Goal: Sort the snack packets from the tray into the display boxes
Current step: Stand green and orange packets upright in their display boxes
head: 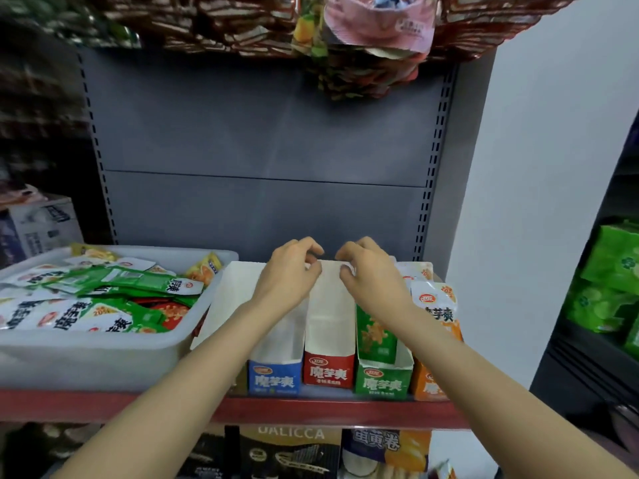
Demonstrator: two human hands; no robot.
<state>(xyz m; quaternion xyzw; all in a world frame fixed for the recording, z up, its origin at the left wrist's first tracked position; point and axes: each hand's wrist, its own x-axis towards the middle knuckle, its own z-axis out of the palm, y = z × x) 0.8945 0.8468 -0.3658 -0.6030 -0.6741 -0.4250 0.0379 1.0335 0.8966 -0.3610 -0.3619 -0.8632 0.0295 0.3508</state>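
Two bare forearms reach up from the bottom edge over the red shelf lip (311, 411). The left hand (292, 271) and right hand (370, 274) meet over the back of the red box (328, 369), fingers curled; whether they pinch its rear flap or anything else cannot be told. The forearms hide part of the blue box (275, 378) and orange box (430, 385). The blue and red boxes show bare white insides; the green box (382, 383) holds a green packet (375, 331), and the orange box holds white-and-orange packets (435, 305). Left of the boxes, the white tray (103, 350) is heaped with green, white, red and yellow packets. Below the shelf stand cartons (294, 444).
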